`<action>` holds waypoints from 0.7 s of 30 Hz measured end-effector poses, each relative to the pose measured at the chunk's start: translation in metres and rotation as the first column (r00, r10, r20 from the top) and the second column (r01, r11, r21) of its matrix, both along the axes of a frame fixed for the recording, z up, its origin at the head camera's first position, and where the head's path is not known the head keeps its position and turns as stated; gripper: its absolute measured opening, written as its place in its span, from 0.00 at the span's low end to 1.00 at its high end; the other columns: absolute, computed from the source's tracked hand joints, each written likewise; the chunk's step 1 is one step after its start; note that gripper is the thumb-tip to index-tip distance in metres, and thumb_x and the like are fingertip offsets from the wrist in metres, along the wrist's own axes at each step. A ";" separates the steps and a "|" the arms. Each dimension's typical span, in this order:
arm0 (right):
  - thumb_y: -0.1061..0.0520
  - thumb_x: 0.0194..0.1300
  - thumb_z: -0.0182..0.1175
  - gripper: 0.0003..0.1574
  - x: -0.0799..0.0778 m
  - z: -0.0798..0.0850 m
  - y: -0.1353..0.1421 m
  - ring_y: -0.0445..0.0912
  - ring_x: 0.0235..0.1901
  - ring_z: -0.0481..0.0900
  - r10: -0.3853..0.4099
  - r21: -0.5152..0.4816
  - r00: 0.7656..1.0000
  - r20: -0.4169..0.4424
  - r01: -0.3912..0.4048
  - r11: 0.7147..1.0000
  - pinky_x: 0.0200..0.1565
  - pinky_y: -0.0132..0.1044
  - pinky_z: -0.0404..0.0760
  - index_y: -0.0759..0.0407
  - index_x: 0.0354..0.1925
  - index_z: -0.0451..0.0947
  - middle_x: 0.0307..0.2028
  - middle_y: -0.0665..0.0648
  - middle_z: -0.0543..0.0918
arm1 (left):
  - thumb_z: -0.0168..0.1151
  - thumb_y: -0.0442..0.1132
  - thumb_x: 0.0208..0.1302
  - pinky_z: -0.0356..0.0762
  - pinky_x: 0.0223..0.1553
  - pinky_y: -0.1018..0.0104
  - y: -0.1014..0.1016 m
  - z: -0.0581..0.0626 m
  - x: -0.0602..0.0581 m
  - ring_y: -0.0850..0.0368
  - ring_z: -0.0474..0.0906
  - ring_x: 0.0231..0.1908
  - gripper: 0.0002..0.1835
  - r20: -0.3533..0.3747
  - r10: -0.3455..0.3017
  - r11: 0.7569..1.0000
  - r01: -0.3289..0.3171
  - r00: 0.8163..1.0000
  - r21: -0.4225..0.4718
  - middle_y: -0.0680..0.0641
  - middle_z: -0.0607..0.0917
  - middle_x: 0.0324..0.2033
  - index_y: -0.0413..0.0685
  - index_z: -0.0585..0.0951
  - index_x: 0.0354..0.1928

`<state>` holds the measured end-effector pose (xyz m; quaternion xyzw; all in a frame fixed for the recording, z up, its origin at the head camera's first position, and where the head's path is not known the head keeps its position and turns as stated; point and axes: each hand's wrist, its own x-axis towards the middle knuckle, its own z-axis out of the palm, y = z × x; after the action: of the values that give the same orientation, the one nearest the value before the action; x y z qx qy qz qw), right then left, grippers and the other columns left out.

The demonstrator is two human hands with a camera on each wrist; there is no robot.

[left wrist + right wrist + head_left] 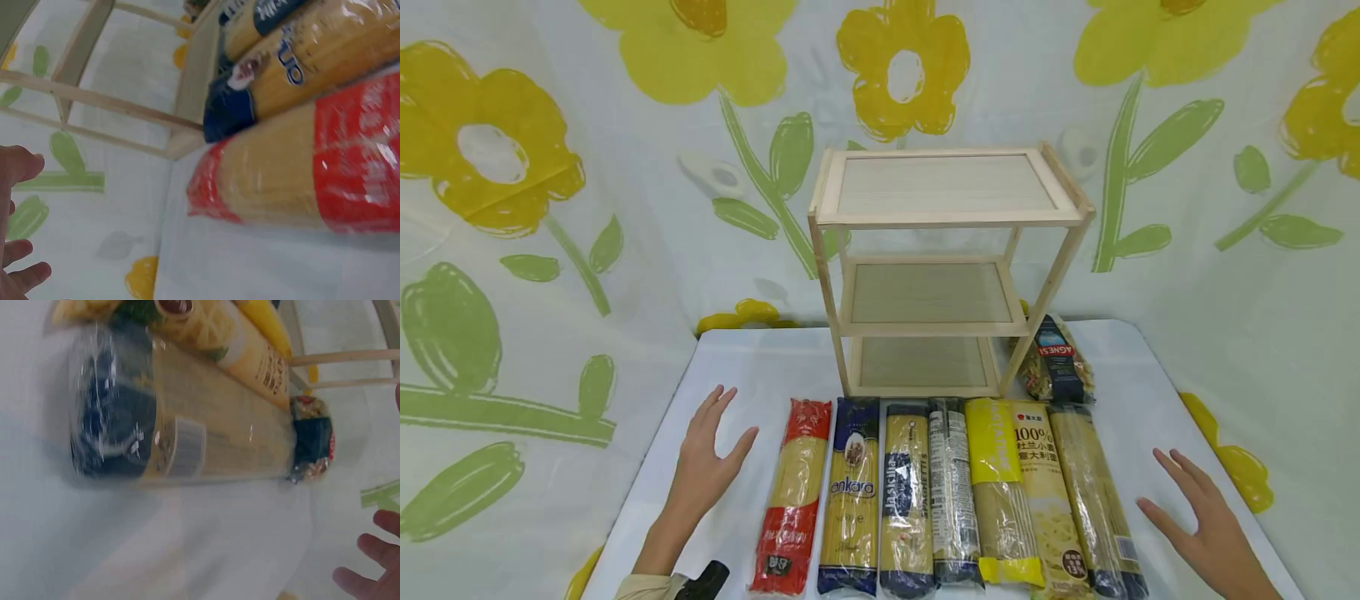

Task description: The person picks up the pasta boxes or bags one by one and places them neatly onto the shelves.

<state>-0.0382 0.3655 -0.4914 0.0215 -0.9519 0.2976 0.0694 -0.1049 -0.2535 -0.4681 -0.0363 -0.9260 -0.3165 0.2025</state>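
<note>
Left grip (703,468) spread near red pack (793,500), right grip (1212,527) spread, "ankara" pack (850,508), "AGNESI" bag (1060,365)

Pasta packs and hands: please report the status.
Left hand and right hand open, empty. Seven pasta packs lie in a row. Shelf behind them, not between them and hands.

Soft light, glare on red pkg (300,165), faint shadows, blurry R wrist view

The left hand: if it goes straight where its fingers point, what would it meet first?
The left hand would likely pass left of the wooden shelf and first meet the flowered cloth; depth is unclear.
</note>
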 end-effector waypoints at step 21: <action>0.35 0.64 0.56 0.59 0.011 -0.030 -0.040 0.73 0.57 0.58 -0.181 -0.094 0.878 0.443 0.247 0.965 0.45 0.64 0.70 0.71 0.72 0.41 0.63 0.79 0.54 | 0.62 0.33 0.63 0.70 0.52 0.42 0.059 0.039 -0.042 0.41 0.70 0.58 0.28 -0.092 -0.188 0.888 0.209 0.978 0.409 0.42 0.72 0.61 0.42 0.67 0.65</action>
<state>-0.0268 0.3250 -0.5209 -0.1554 -0.9154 0.3552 -0.1083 -0.1466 -0.1950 -0.4288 -0.0944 -0.8233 -0.5246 0.1951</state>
